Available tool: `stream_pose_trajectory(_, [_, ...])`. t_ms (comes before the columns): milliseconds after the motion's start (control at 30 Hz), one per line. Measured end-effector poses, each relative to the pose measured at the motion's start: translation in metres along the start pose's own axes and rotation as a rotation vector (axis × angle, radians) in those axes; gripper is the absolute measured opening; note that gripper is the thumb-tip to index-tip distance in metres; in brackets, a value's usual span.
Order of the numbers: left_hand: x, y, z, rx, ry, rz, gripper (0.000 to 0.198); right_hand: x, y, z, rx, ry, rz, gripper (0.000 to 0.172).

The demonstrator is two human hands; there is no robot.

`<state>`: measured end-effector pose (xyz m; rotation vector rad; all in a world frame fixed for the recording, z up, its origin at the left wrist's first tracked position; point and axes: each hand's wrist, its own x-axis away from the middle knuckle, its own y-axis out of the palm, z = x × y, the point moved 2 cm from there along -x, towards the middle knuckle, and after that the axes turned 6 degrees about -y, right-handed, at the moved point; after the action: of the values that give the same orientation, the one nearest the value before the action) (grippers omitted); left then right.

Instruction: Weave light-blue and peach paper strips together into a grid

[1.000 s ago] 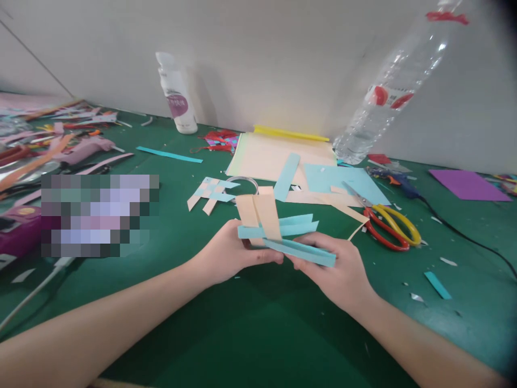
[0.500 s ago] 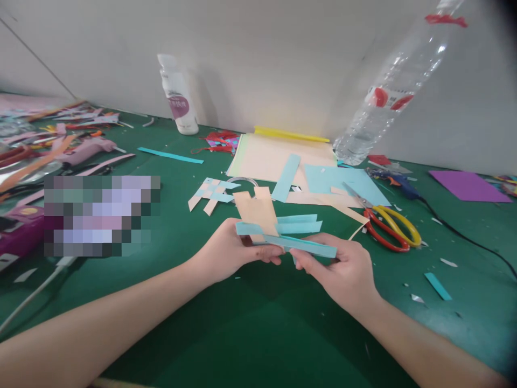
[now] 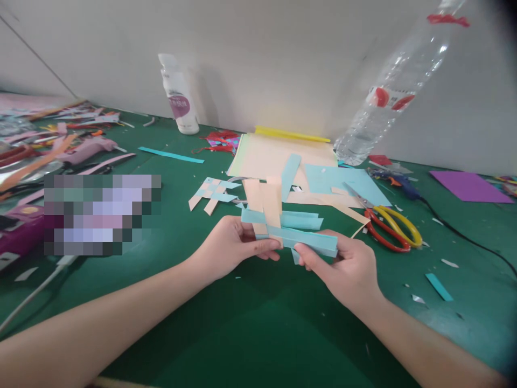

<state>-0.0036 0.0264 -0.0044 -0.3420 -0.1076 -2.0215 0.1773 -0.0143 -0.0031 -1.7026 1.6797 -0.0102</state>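
Between both hands, above the green table, is a weave of blue and cream paper strips [image 3: 274, 210]. My left hand [image 3: 238, 245] pinches its lower left edge, thumb in front and fingers behind. The thumb and fingers of my right hand [image 3: 343, 264] grip the right part of the lowest blue strip. Two cream strips point up and cross the blue ones, which stick out to the right. Just beyond my left hand lies a similar small woven piece [image 3: 212, 191], flat on the table.
Scissors [image 3: 388, 223] with red and yellow handles lie right of the paper sheets [image 3: 278, 151]. A white bottle [image 3: 177, 102] and a clear bottle [image 3: 388, 102] stand at the wall. Paper scraps and a pink glue gun [image 3: 91, 150] are at left, a blue one [image 3: 404, 186] at right.
The woven strips have tilted, so their face and the crossing of cream over blue show more. Both hands have shifted slightly and keep their grip.
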Motion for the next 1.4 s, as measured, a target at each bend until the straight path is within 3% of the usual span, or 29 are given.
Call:
stream_pose_trajectory(233, [-0.001, -0.002, -0.005, 0.006, 0.039, 0.011, 0.013, 0.001, 0.003, 0.002, -0.040, 0.043, 0.097, 0.019])
stream_pose_trajectory(500, [-0.001, -0.005, -0.002, -0.070, 0.104, 0.109, 0.010, 0.001, 0.003, 0.003, -0.039, 0.041, 0.075, 0.021])
stream_pose_trajectory(833, [0.001, -0.006, -0.005, -0.109, 0.082, 0.051, 0.014, -0.001, -0.002, 0.004, -0.031, 0.100, 0.048, 0.017])
stream_pose_trajectory(1067, [0.002, -0.002, -0.001, -0.024, 0.106, 0.004, 0.010, -0.001, 0.006, 0.011, -0.347, 0.237, 0.020, 0.013])
stream_pose_trajectory(1200, [0.002, 0.000, -0.002, -0.021, 0.133, -0.065, 0.008, 0.002, 0.015, 0.010, -0.385, 0.200, -0.115, 0.010])
stream_pose_trajectory(1400, [0.002, 0.000, -0.001, 0.023, 0.138, -0.092, 0.018, 0.000, 0.013, 0.006, -0.284, 0.136, -0.083, 0.010])
